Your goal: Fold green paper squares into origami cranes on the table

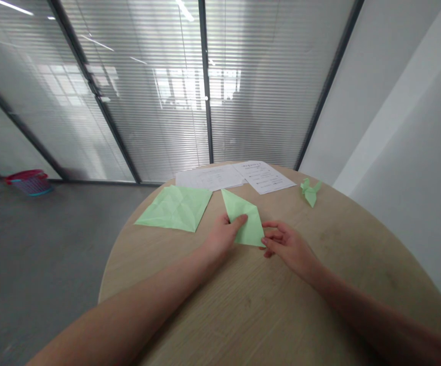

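Observation:
A folded sheet of light green paper (248,223) is held up over the wooden table, between both hands. My left hand (225,233) grips its left side, thumb on top and the other fingers hidden underneath. At the lower right corner, my right hand (286,248) pinches the paper between thumb and fingers. To the left lies a creased, opened-out green sheet (172,207), flat on the table. A small folded green paper figure (310,192) rests toward the right far edge.
White sheets (211,177) lie along the far side of the round wooden table (235,315), with a printed page (265,177) overlapping them. Behind stands a glass partition with blinds (167,127). A red and blue basket (30,182) is on the floor at left.

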Demonstrator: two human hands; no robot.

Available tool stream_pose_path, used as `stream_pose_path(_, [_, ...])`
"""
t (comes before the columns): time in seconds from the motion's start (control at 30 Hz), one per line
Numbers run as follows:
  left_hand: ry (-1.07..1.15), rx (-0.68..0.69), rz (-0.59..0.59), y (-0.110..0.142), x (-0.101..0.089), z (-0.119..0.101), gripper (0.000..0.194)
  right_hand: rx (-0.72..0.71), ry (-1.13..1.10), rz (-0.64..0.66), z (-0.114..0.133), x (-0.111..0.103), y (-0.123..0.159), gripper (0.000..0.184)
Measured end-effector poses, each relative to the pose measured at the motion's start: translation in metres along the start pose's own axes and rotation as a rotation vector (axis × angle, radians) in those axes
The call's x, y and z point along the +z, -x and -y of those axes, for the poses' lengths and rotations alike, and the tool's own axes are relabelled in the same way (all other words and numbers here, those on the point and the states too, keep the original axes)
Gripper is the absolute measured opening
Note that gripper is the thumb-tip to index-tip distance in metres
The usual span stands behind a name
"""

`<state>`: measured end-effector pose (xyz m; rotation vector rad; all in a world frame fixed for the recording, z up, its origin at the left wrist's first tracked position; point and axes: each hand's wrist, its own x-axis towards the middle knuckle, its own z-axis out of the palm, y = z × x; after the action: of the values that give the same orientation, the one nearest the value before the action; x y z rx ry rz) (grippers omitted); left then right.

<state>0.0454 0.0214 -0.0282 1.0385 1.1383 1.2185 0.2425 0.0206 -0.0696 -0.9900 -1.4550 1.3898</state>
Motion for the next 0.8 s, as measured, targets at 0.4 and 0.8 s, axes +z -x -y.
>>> stream_pose_path(0.4, [0.244,-0.006,-0.049,-0.003,-0.002,-0.005,0.016,-0.087,0.034,-0.084,0.002,0.001,0.002,0.038])
stream_pose_path(0.8, [0.299,-0.125,-0.054,0.001,0.003,-0.011,0.021,-0.089,0.04,-0.106,0.009,0.003,0.005,0.039])
